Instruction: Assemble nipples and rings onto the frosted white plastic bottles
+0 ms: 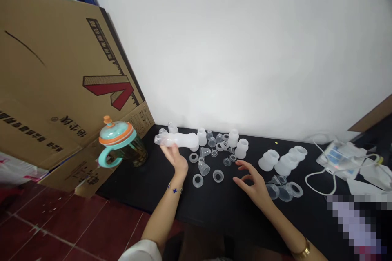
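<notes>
Lying sideways, a translucent white baby bottle (181,140) with a clear cap at its left end is in my left hand (176,160), whose fingers are partly hidden behind it. My right hand (253,184) hovers over the black table with thumb and fingers apart, holding nothing. Between the hands lie a collar ring (218,176), another ring (197,180) and a clear cap (203,168) on its side. Behind them are several small rings and clear caps. A white bottle (241,148) stands beyond my right fingertips.
A lidded drink jug (122,142) with a turquoise handle stands left, before a large cardboard box (61,69). At right are several white bottles (268,160), clear caps (284,193), and a power strip (338,161) with white cables. The black table (214,208) meets a white wall behind.
</notes>
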Tool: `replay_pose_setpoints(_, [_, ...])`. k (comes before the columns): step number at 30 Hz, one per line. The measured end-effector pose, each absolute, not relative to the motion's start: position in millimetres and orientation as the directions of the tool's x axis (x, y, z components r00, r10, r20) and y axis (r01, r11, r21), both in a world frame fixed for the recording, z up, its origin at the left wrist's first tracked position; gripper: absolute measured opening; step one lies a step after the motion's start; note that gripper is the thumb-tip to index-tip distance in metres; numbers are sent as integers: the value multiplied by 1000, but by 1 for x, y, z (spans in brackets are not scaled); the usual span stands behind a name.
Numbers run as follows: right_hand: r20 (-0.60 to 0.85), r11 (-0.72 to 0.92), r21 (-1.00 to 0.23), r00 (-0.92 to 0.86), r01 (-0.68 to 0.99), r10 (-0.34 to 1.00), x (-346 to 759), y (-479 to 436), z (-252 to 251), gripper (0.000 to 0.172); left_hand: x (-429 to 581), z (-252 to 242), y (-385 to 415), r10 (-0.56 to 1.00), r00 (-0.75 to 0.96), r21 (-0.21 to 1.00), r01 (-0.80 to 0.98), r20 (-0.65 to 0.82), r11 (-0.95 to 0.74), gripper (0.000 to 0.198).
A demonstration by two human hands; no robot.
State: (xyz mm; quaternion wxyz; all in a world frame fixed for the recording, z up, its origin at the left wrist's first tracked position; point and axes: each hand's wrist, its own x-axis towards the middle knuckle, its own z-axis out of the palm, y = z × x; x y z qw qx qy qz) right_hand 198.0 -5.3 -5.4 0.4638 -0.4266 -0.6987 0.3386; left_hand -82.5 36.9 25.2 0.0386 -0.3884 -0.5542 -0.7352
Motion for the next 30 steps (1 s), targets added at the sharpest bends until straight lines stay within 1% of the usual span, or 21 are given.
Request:
replay_pose_setpoints(2, [366, 414, -865, -206, 284, 907, 198, -6, -5, 46, -96, 31, 41, 285, -740, 772, 472, 610, -425, 47])
replay_pose_setpoints(4, [373, 420, -861, -206, 287, 905, 198, -6, -4, 44, -107, 34, 45, 251, -757, 761, 453, 604, -465, 48])
replay_pose_setpoints(5, [377, 424, -859, -207, 287, 903, 198, -6, -4, 44, -112, 35, 46, 251, -758, 765, 456, 602, -455, 50])
replay_pose_setpoints(7, [382, 430, -855, -211, 289, 900, 198, -5, -4, 43, -120, 34, 48, 280, -751, 788, 485, 597, -379, 51])
replay_pose_setpoints(9, [380, 431, -852, -216, 297, 899, 199, -5, -5, 43, -126, 32, 49, 340, -722, 797, 545, 603, -258, 48])
replay_pose_setpoints(12, [377, 430, -844, -217, 320, 901, 201, -5, -7, 42, -131, 28, 52, 440, -669, 757, 653, 599, -37, 46])
replay_pose_setpoints(15, [402, 455, -824, -218, 337, 889, 203, -3, -6, 40, -131, 25, 55, 513, -640, 703, 705, 572, 96, 47])
replay_pose_setpoints(17, [427, 477, -811, -215, 337, 878, 204, -2, -4, 38, -130, 22, 56, 561, -617, 674, 726, 552, 135, 46])
replay_pose_setpoints(22, [462, 511, -788, -220, 343, 859, 204, 0, 0, 31, -130, 15, 60, 649, -553, 630, 763, 522, 144, 44])
replay_pose_setpoints(30, [478, 545, -748, -262, 379, 839, 206, 0, -3, 30, -130, 12, 63, 707, -591, 638, 726, 387, 258, 47])
